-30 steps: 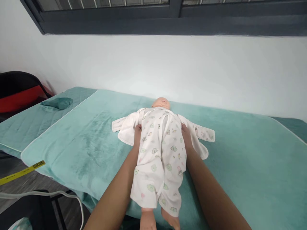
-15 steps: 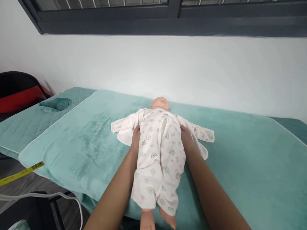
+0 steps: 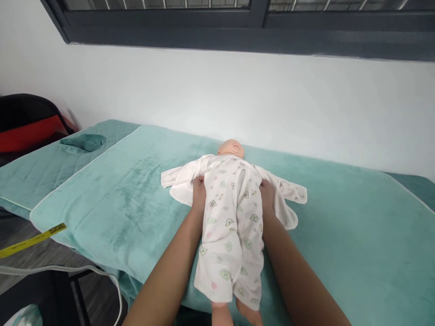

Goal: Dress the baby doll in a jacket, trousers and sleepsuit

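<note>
A baby doll (image 3: 231,148) lies on its back on the green bed, head toward the wall and bare feet toward me. White baby pants (image 3: 220,222) printed with small animals and leaves cover its legs and reach up to its chest. Beneath them a white baby shirt (image 3: 185,192) lies spread, both sleeves stretched outward. My left hand (image 3: 199,192) is closed at the left edge of the pants near the waist, fingertips partly hidden. At the opposite edge, my right hand (image 3: 267,195) is closed on the pants too, its fingers mostly hidden by the cloth.
The bed has a green plush cover (image 3: 129,181) and stands against a white wall below a dark window frame (image 3: 163,34). A face hole (image 3: 83,143) shows at its left end. A red and black chair (image 3: 30,127), a yellow strap (image 3: 32,240) and a white cable (image 3: 68,268) are at left.
The view has shifted slightly, so the doll and bed sit a little differently in the picture. Both hands stay at the sides of the pants.
</note>
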Available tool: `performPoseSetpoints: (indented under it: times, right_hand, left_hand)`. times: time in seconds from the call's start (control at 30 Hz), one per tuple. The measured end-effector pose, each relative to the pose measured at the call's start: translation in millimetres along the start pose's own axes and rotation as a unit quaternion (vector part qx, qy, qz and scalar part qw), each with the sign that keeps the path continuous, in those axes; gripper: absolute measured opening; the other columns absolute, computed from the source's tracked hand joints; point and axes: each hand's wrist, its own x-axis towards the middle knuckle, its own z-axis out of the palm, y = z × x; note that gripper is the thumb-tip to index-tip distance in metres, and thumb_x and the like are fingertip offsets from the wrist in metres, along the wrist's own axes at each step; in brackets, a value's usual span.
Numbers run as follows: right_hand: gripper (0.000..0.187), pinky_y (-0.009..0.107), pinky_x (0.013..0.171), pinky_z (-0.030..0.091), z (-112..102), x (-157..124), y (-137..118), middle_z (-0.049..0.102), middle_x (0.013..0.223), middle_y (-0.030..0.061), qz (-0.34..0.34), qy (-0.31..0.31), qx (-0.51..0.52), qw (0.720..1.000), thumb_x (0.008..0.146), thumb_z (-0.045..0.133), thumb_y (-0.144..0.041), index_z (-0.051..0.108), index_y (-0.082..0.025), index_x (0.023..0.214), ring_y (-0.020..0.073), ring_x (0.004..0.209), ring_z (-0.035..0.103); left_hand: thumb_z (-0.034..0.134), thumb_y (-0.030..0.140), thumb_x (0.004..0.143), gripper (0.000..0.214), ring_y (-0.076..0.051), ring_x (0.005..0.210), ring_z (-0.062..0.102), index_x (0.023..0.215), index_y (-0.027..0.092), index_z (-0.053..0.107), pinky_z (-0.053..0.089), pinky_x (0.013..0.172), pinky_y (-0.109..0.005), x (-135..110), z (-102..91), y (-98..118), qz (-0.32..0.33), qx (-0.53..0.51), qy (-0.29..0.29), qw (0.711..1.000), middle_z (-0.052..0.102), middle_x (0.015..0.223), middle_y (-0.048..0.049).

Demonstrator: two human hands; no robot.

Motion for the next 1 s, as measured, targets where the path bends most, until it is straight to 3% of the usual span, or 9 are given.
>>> performPoseSetpoints:
  times: [0.23,0.43,0.57,0.67,0.73,0.87,1.0]
  right_hand:
    - [0.022,0.035,0.072,0.048,0,-7,-1,0.072,0.088,0.0093,-0.027,-0.028,0.009,0.999,0.071,0.053,-0.038,0.063,-0.02,0.077,0.0275,0.087,0.06]
    - [0.036,0.037,0.08,0.05,-9,-12,-4,0.074,0.098,0.0066,-0.039,-0.09,0.063,0.993,0.074,0.06,-0.045,0.07,-0.019,0.097,0.0275,0.09,0.064]
    - [0.037,0.042,0.091,0.047,-11,-9,1,0.074,0.11,0.0061,-0.051,-0.122,0.08,0.988,0.077,0.059,-0.038,0.071,-0.021,0.108,0.0285,0.103,0.064]
    - [0.035,0.044,0.096,0.044,-12,-7,5,0.073,0.111,0.0073,-0.076,-0.086,0.031,0.993,0.079,0.057,-0.036,0.072,-0.021,0.107,0.0285,0.106,0.064]
    - [0.034,0.043,0.097,0.044,-14,-8,6,0.074,0.11,0.0084,-0.094,-0.034,0.008,0.995,0.081,0.056,-0.037,0.071,-0.021,0.107,0.0272,0.105,0.064]
    - [0.031,0.04,0.095,0.047,-18,-7,-1,0.074,0.109,0.0092,-0.132,0.044,0.031,0.99,0.084,0.054,-0.038,0.068,-0.021,0.106,0.0235,0.102,0.066]
    - [0.029,0.039,0.095,0.046,-12,8,-18,0.074,0.109,0.0081,-0.16,0.003,0.029,0.987,0.084,0.056,-0.039,0.071,-0.022,0.101,0.0225,0.102,0.065]
  left_hand:
    - [0.071,0.019,0.063,0.022,-0.025,0.103,0.06,0.081,0.02,0.057,0.045,0.094,-0.034,-6,-2.2,4,0.029,0.038,0.02,0.999,0.067,0.091,-0.0026]
    - [0.072,0.021,0.065,0.027,-0.028,0.113,0.06,0.091,0.019,0.067,0.045,0.1,-0.035,-16,2.2,15,0.044,0.02,-0.033,0.998,0.073,0.105,-0.0051]
    - [0.069,0.044,0.076,0.034,-0.031,0.114,0.063,0.097,0.018,0.072,0.047,0.101,-0.041,-18,0.3,21,-0.052,-0.068,-0.095,0.992,0.076,0.103,-0.0081]
    - [0.058,0.061,0.083,0.05,-0.03,0.108,0.067,0.102,0.018,0.073,0.05,0.1,-0.044,-18,-2.2,20,-0.141,-0.152,-0.142,0.968,0.076,0.099,-0.0111]
    - [0.057,0.064,0.083,0.054,-0.03,0.107,0.068,0.106,0.018,0.072,0.051,0.1,-0.044,-18,-2.6,19,-0.165,-0.174,-0.162,0.957,0.076,0.1,-0.0117]
    - [0.061,0.065,0.081,0.057,-0.031,0.106,0.068,0.111,0.018,0.071,0.051,0.101,-0.045,-18,-1.2,16,-0.158,-0.18,-0.163,0.957,0.076,0.102,-0.0121]
    - [0.069,0.054,0.079,0.052,-0.029,0.104,0.069,0.114,0.015,0.07,0.051,0.099,-0.044,-13,-1.3,11,-0.115,-0.181,-0.154,0.965,0.076,0.1,-0.0113]
